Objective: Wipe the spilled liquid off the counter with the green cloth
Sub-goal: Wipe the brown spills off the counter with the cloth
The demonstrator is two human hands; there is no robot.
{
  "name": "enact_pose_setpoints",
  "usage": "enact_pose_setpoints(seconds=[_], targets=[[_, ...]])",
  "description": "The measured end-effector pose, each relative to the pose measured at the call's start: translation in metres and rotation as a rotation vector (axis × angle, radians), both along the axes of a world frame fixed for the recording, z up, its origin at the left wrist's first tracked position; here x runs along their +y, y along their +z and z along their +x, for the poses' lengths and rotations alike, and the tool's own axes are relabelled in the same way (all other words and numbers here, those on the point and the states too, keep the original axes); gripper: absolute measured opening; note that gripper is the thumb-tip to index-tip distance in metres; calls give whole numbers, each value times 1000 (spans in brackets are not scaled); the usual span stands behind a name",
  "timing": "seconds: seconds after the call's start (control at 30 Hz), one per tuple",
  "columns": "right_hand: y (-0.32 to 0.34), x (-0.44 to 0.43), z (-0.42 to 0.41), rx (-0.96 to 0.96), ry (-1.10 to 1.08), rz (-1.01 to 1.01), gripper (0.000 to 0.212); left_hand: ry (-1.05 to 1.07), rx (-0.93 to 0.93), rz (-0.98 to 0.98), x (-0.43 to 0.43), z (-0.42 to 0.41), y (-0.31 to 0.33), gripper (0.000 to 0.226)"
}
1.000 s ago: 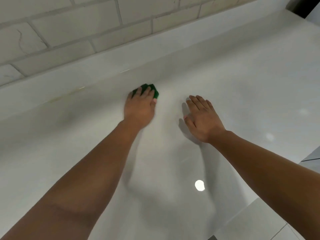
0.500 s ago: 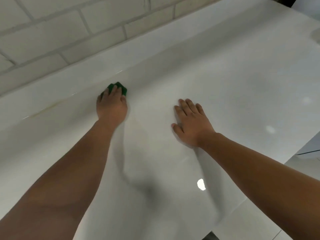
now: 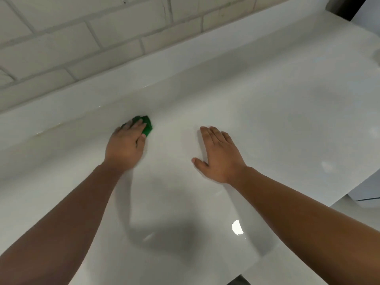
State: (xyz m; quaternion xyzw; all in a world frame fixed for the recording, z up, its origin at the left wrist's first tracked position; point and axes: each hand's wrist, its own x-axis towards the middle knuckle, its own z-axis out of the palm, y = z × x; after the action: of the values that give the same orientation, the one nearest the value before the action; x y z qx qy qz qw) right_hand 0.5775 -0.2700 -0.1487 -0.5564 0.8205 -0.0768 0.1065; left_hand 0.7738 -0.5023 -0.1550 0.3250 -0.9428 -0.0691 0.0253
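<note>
The green cloth lies bunched on the white counter close to the back ledge. My left hand presses down on it, fingers laid over its top and thumb at its side, so only the far right part of the cloth shows. My right hand rests flat on the counter to the right, fingers straight and spread, about a hand's width from the cloth. No spilled liquid stands out on the glossy surface; a faint sheen shows between the hands.
A low white ledge runs along the back under a pale brick-tile wall. A brownish streak marks the ledge's foot at left. The counter's front edge runs at right, above the floor.
My left hand slid the cloth left along the ledge, then back to the right a little. My right hand stayed flat on the counter. The view shifted slightly.
</note>
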Motion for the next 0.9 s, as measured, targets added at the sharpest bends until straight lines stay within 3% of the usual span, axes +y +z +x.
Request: enact_pose_setpoints(seconds=[0.07, 0.13, 0.33, 0.6, 0.67, 0.8, 0.9], targets=[[0, 2, -7, 3, 27, -10, 89, 202, -31, 8, -19, -32, 3, 53], [-1, 6, -17, 11, 29, -12, 88, 269, -61, 13, -18, -71, 5, 53], [1, 24, -33, -17, 27, -35, 79, -61, -22, 17, 73, -128, 4, 49], [5, 46, -17, -75, 75, -47, 78, -238, -46, 15, 165, -14, 1, 49], [6, 50, -1, -69, 107, -33, 77, -160, -66, 17, 151, 26, 2, 50], [9, 51, 44, -72, 151, -28, 77, 217, -32, 59, 110, 71, 5, 51], [10, 52, 87, -68, 185, -26, 76, 205, -24, 55, 122, 75, 6, 51]])
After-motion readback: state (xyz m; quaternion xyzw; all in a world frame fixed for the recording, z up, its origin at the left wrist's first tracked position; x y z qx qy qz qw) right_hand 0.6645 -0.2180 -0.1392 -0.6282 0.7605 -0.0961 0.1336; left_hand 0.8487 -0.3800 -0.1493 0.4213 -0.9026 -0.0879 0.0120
